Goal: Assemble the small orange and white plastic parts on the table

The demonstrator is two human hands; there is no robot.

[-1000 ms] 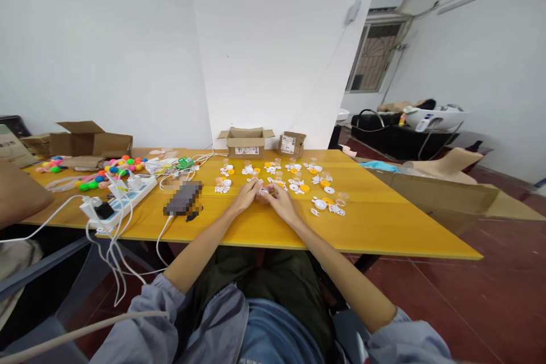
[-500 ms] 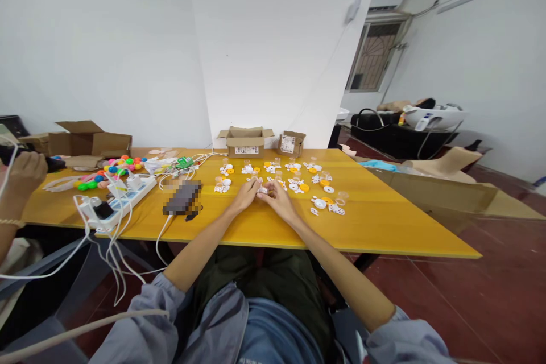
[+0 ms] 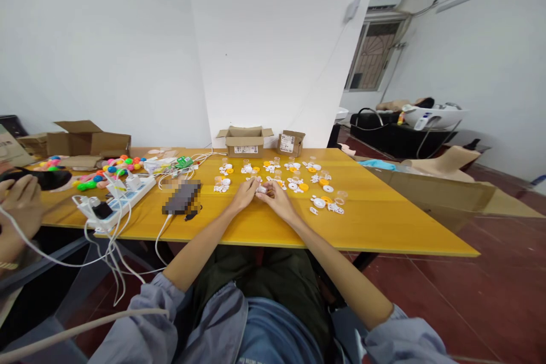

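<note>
Over the middle of the yellow table, my left hand point(image 3: 246, 193) and my right hand point(image 3: 275, 195) meet with fingers closed around a small white plastic part point(image 3: 261, 189). Fingers cover most of it, so its exact shape is hidden. Just beyond my hands lie several small groups of white and orange plastic discs with clear cups. Nearest on the right are a white disc point(image 3: 319, 202), an orange ring point(image 3: 326, 200) and a clear cup point(image 3: 342, 195). Left of my hands sits another cluster of white parts point(image 3: 222, 184).
An open cardboard box point(image 3: 244, 142) and a smaller box point(image 3: 291, 143) stand at the table's back. To the left are a power strip point(image 3: 128, 205) with trailing cables, a dark device point(image 3: 182, 198) and colourful beads point(image 3: 121, 166). Another person's hand point(image 3: 21, 210) holds something black at far left.
My hands stay together around the white part with barely any movement. At the left, the other person's hand has shifted lower, and a black object now shows in it.
</note>
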